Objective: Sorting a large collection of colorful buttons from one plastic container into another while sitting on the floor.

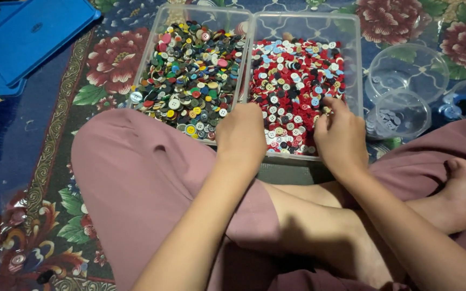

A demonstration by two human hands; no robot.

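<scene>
Two clear plastic trays stand side by side on the carpet. The left tray (pixel 146 54) holds several mixed-colour buttons (pixel 192 70). In the right tray (pixel 354 59) lie mostly red, white and dark buttons (pixel 292 81). My left hand (pixel 241 134) rests at the near edge between both trays, fingers curled down; whether it holds a button is hidden. My right hand (pixel 340 132) reaches into the right tray's near right corner, its fingertips touching the buttons.
Clear round bowls stand right of the trays: a large one (pixel 405 67) and a smaller one (pixel 400 113) with grey buttons. A blue lid (pixel 22 37) lies at far left. My crossed legs in pink cloth (pixel 146 183) fill the foreground on a flowered carpet (pixel 39 178).
</scene>
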